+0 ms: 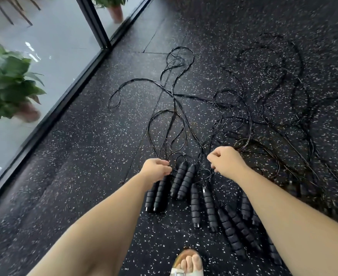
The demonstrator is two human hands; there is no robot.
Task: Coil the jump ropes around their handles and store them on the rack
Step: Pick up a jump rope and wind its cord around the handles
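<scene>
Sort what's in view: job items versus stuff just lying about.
Job:
- foam handles, in pairs on the floor
- tangled black ropes
- left hand on a handle pair
- right hand pinching rope

Just there:
- potted plants behind glass
- sandalled foot

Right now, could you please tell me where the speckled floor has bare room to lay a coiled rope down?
The speckled black rubber floor lies bare between the dark window frame and the leftmost pair of black ribbed foam handles. It is crowded ahead and rightward: tangled thin black ropes spread beyond both hands, left hand and right hand, and more handles lie under the right forearm.
</scene>
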